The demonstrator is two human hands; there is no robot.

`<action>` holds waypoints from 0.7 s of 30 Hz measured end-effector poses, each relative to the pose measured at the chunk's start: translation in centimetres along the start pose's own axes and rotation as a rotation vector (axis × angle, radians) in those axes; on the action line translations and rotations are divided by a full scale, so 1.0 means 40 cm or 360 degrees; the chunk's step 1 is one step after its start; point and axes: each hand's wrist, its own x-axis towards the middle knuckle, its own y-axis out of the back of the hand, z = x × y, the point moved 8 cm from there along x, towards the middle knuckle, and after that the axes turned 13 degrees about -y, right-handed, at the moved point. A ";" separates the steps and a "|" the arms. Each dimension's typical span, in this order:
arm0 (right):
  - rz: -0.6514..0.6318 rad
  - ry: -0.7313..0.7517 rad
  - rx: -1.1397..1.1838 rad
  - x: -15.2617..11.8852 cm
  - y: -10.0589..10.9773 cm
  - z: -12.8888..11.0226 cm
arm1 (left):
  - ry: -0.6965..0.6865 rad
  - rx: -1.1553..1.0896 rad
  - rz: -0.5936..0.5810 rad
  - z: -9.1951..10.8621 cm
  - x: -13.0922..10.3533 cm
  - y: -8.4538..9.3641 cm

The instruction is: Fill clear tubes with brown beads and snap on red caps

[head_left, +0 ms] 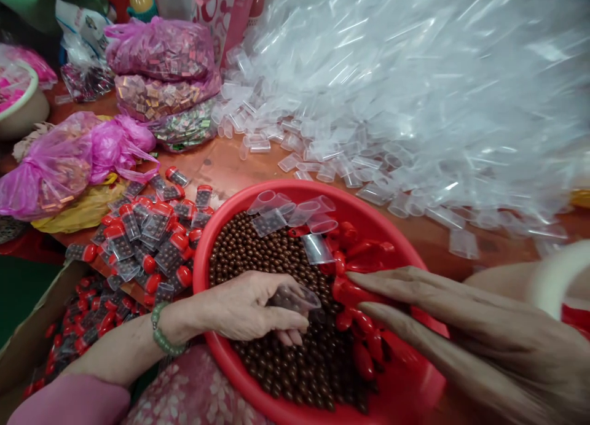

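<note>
My left hand, with a green bead bracelet at its wrist, is closed around a clear plastic tube. The tube is tilted over a red basin, its mouth towards the right; dark balls seem to show through its wall. Below it lie many small brown balls. My right hand is at the basin's right side, somewhat blurred. Its fingers are stretched out and apart, tips at the shiny red caps; whether they touch one is unclear. Several empty clear tubes rest on the balls towards the far rim.
A large heap of clear tubes covers the back right. Filled, red-capped tubes are piled left of the basin, with more in a cardboard box below. Pink plastic bags of small packets stand behind. A pale bowl is far left.
</note>
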 end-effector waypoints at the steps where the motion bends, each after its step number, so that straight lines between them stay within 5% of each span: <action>1: -0.0008 0.0017 -0.0014 -0.004 -0.002 0.002 | 0.0001 0.0005 -0.0029 -0.001 0.000 -0.003; 14: 0.0144 -0.0043 0.0272 -0.044 -0.126 -0.060 | -0.0239 -0.0112 -0.0044 0.029 0.000 -0.006; 21: 0.0315 0.0077 0.0136 -0.056 -0.135 -0.060 | -0.0239 -0.0138 -0.0014 0.029 -0.003 0.001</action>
